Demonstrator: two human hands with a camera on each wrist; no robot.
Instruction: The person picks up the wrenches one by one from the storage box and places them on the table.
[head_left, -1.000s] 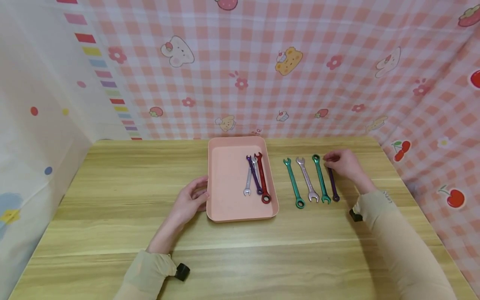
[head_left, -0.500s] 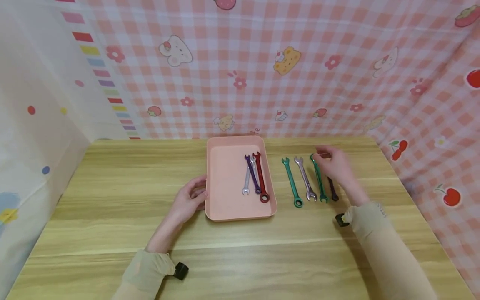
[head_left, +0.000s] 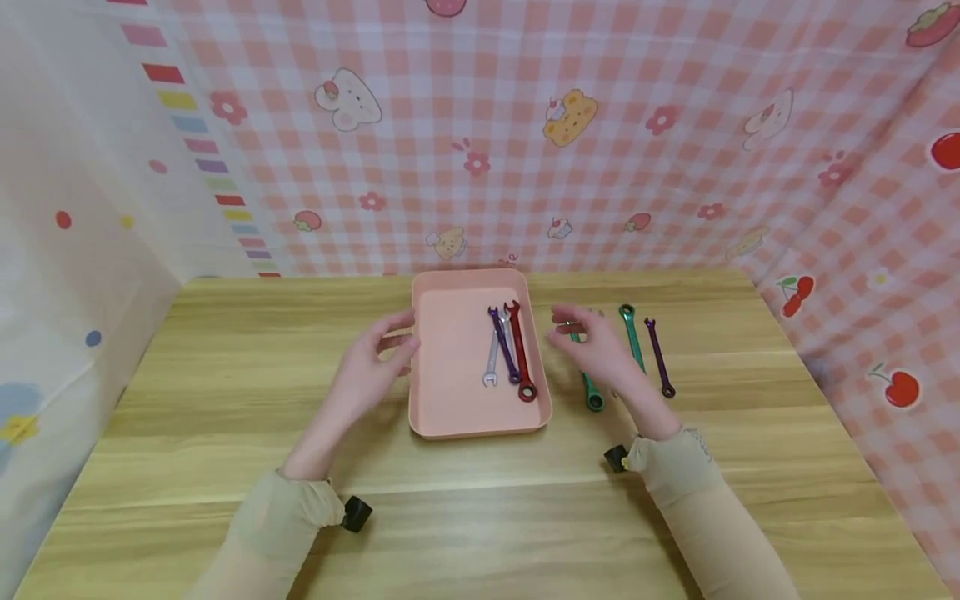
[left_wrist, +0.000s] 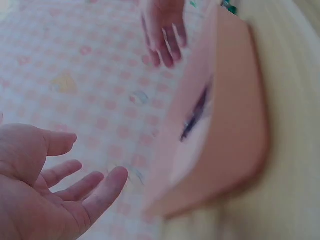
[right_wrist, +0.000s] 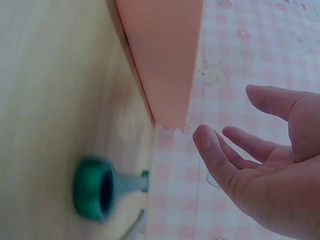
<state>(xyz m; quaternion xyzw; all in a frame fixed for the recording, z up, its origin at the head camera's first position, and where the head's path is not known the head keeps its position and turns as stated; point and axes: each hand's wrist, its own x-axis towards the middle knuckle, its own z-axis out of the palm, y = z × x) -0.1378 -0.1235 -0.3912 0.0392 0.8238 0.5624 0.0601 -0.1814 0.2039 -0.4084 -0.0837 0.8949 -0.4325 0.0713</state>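
Note:
A pink tray [head_left: 442,408] holds a red wrench [head_left: 522,350], a purple wrench [head_left: 504,346] and a silver wrench [head_left: 491,365], bunched toward its right side. My left hand [head_left: 367,367] is at the tray's left wall, fingers loosely spread and holding nothing. Over the left part of the row of loose wrenches hovers my right hand [head_left: 600,350], also without anything in its fingers. It partly covers a green wrench [head_left: 592,397]. The silver-pink wrench [right_wrist: 134,227] beside that one is mostly hidden in the head view. Farther right lie another green wrench [head_left: 632,333] and a dark purple wrench [head_left: 660,358].
The wooden table [head_left: 480,517] backs onto a pink checked cloth [head_left: 420,167]. A white dotted cloth [head_left: 82,275] hangs at the left, and cherry-patterned cloth closes the right side. Black wrist cameras [head_left: 357,513] sit at both sleeve cuffs.
My right hand has travelled left from the dark purple wrench, across the row, toward the tray. My left hand has shifted slightly upward at the tray's side. The wrenches lie as before.

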